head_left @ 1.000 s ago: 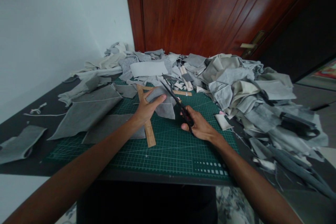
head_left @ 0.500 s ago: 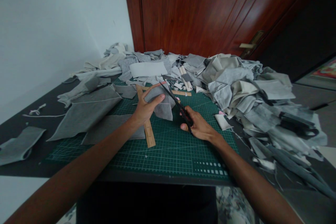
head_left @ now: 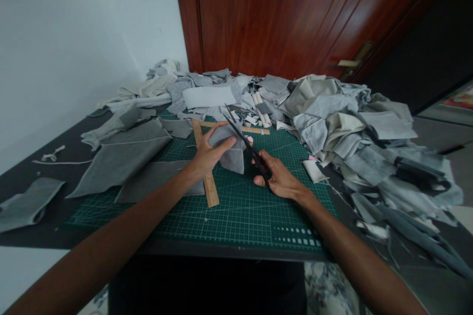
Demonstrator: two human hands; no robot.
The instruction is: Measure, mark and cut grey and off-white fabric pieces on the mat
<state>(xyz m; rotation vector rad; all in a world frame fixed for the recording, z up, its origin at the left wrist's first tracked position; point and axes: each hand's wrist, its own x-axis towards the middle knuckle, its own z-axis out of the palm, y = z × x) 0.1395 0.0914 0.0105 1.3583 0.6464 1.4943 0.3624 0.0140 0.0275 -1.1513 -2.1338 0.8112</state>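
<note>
My left hand pinches a small grey piece of fabric above the green cutting mat, thumb on the near face and fingers behind. In my right hand are black scissors, their handles wrapped by the fingers. The blades point up and to the left and lie across the right side of the fabric, slightly apart at the tips. Whether they are cutting through the cloth I cannot tell. Under the left wrist a wooden L-shaped ruler lies on the mat.
Larger grey fabric pieces lie on the left. A heap of grey and cream cloth runs along the back and right, with a black object on it. A folded strip rests far left. Behind stands a wooden door.
My left hand and the fabric have shifted slightly right and down, closer to the scissors. The fabric now sits further between or behind the blades. My right hand has hardly moved.
</note>
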